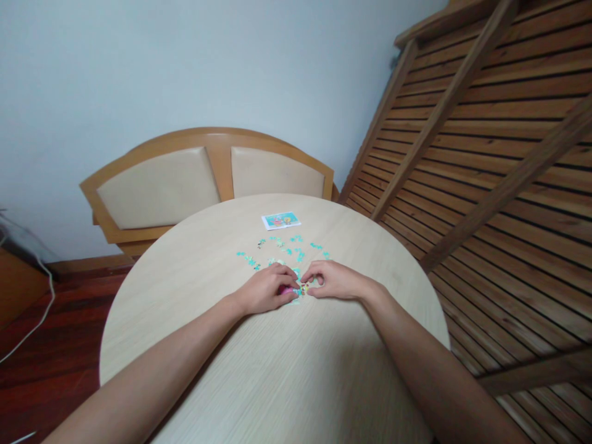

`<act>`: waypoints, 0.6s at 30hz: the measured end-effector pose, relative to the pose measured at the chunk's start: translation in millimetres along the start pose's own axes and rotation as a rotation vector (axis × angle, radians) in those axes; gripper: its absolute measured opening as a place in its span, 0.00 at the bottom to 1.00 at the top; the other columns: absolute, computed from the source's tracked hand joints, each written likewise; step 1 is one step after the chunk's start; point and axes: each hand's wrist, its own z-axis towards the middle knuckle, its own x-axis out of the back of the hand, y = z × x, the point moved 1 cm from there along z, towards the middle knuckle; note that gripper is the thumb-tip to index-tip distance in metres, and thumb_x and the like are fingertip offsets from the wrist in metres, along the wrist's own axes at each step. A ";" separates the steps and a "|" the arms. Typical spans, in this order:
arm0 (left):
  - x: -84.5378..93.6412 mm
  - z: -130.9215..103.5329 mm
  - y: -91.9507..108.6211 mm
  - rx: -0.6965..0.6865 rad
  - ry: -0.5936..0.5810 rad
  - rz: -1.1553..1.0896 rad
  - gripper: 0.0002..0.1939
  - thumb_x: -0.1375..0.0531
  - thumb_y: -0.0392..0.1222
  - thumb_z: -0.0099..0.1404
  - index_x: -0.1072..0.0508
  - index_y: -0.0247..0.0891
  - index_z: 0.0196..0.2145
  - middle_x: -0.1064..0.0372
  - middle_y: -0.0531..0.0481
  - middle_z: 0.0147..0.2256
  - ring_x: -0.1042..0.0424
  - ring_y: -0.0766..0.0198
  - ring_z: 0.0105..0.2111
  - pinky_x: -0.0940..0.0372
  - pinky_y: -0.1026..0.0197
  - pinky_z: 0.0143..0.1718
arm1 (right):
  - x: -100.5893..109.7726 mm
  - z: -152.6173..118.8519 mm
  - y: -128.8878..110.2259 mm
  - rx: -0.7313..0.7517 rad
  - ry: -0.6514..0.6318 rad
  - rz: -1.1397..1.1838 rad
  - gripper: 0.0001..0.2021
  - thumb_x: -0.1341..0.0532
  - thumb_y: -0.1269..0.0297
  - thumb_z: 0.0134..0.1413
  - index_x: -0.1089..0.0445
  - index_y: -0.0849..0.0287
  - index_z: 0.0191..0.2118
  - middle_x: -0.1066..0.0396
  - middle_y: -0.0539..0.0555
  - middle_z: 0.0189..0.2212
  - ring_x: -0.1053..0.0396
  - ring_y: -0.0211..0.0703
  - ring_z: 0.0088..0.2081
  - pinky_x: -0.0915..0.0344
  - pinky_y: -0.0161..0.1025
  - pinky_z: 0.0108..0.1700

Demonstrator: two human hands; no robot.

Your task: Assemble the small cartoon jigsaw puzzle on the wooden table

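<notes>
My left hand rests on the round table, its curved fingers over the left side of a small pink, teal and yellow patch of joined puzzle pieces. From the right, my right hand reaches to the same patch, thumb and fingers curled with a gap between them at its edge. Whether a small piece is between the fingertips of either hand is too small to tell. Loose teal puzzle pieces lie scattered beyond both hands. Farther back is a picture card with colourful figures on teal.
The round wooden table fills the middle. Behind it stands a padded headboard against a pale wall. A slatted wooden frame leans at the right. A white cable hangs at the left above a red-brown floor.
</notes>
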 end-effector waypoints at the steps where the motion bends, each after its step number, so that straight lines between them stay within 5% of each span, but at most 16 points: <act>1: -0.2 -0.2 -0.4 0.000 -0.001 0.002 0.10 0.39 0.44 0.68 0.21 0.41 0.43 0.27 0.43 0.46 0.30 0.55 0.48 0.37 0.55 0.52 | 0.0 -0.1 0.5 0.002 -0.002 0.002 0.13 0.36 0.67 0.48 0.21 0.59 0.42 0.24 0.54 0.37 0.32 0.41 0.34 0.36 0.35 0.37; 8: -0.3 -1.8 -1.2 -0.011 -0.010 0.024 0.10 0.41 0.44 0.69 0.22 0.40 0.44 0.27 0.44 0.47 0.30 0.56 0.48 0.36 0.55 0.53 | 1.6 -1.8 7.2 -0.006 -0.011 -0.015 0.19 0.39 0.75 0.44 0.22 0.58 0.44 0.25 0.53 0.38 0.33 0.40 0.35 0.36 0.34 0.37; 18: -2.6 -2.8 -3.4 -0.010 0.007 0.033 0.11 0.41 0.47 0.70 0.22 0.41 0.44 0.27 0.44 0.46 0.30 0.56 0.48 0.35 0.54 0.52 | 3.3 -3.7 13.3 0.006 0.027 -0.065 0.15 0.38 0.72 0.49 0.21 0.58 0.44 0.25 0.54 0.39 0.31 0.42 0.38 0.36 0.35 0.41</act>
